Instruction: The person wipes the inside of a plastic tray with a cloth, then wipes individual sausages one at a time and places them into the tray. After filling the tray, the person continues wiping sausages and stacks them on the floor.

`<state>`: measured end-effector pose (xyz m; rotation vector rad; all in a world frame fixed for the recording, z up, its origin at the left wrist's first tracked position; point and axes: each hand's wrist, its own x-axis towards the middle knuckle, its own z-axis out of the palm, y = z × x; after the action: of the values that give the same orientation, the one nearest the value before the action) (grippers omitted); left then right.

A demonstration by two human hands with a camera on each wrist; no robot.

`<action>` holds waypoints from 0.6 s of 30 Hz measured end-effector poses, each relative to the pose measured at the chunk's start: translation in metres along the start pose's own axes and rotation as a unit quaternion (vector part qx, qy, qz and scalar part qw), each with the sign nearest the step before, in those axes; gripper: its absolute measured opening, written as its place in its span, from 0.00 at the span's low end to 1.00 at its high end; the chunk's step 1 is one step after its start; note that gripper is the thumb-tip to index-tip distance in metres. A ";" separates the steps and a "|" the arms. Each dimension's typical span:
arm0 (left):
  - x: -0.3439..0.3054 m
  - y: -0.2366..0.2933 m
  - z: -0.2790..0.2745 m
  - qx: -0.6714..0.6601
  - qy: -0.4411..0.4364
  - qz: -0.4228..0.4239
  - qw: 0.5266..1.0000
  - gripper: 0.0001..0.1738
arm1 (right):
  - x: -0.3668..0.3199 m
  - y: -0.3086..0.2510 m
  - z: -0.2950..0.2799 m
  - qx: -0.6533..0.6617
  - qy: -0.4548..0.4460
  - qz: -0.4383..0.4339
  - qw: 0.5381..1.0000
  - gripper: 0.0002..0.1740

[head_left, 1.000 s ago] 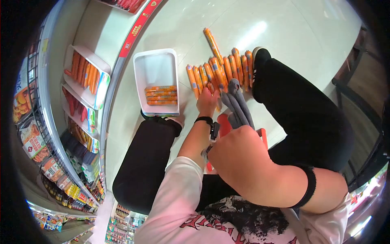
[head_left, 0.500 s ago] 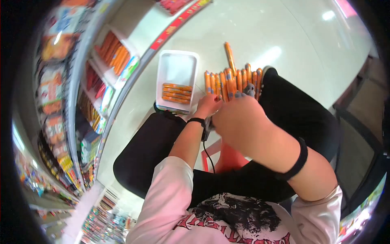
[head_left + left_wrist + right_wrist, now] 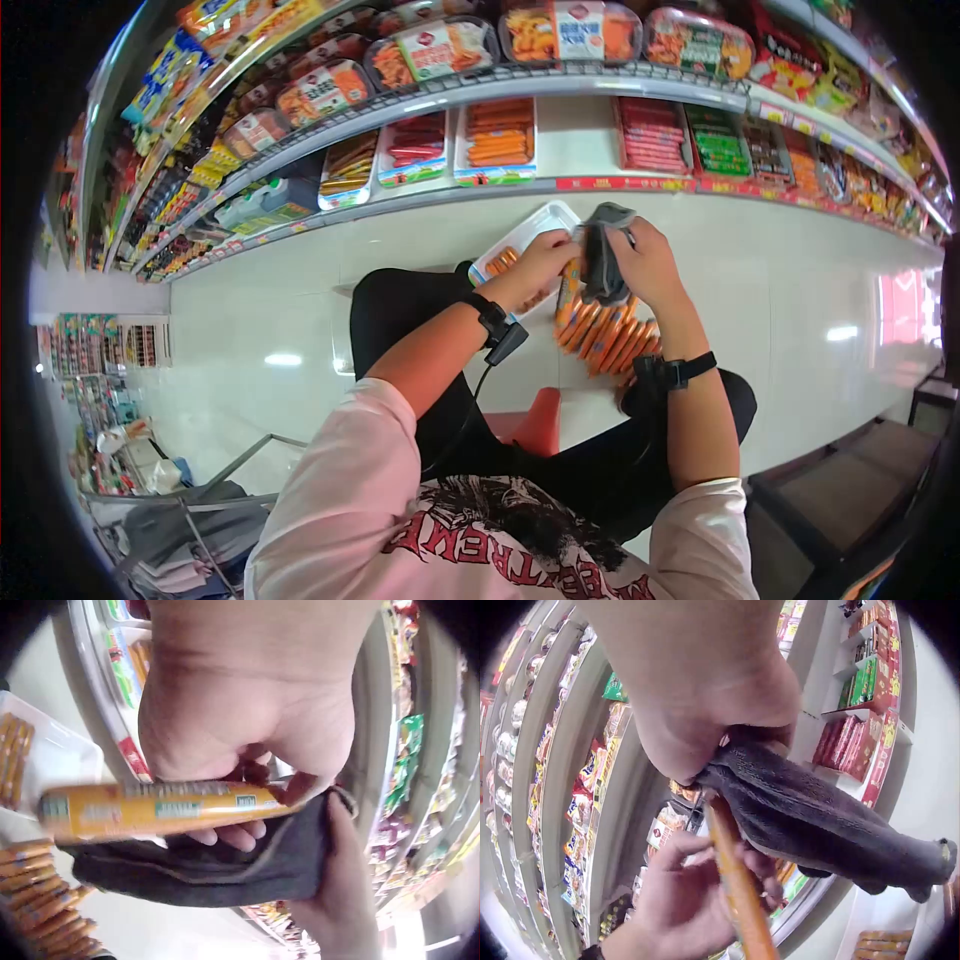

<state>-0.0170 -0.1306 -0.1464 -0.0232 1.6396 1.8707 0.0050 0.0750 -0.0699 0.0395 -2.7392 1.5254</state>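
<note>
My left hand (image 3: 540, 262) holds a sausage in a printed orange wrapper (image 3: 150, 810) near one end. The sausage's far end sticks out over a grey fleecy cloth (image 3: 795, 802). That cloth hangs in folds from my right hand (image 3: 652, 265), which grips it between thumb and fingers at its upper part. Both hands are close together above the floor, and the cloth lies right alongside the sausage. Below them a row of wrapped sausages (image 3: 612, 335) lies side by side on the floor. A white tray (image 3: 556, 216) with several more sausages stands partly behind my left forearm.
In front runs a low shelf (image 3: 420, 198) with trays of sausages (image 3: 500, 135) in different wrappers. Packaged foods (image 3: 570, 32) fill the level above. My bent legs flank a red stool (image 3: 540, 420). A dark bench-like frame (image 3: 850, 480) stands at the right.
The head view has swung round to face the shelves. My hands have come up off the row on the floor, the left with a sausage, the right with the cloth.
</note>
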 end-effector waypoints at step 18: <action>0.028 0.072 0.080 0.192 0.067 0.139 0.969 0.17 | 0.014 -0.014 -0.022 -0.005 0.173 -0.047 0.984 0.11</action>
<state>-0.0419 -0.0481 -0.0766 0.2606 2.1690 1.7435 -0.0092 0.0856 -0.0461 -0.0859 -2.4351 1.3490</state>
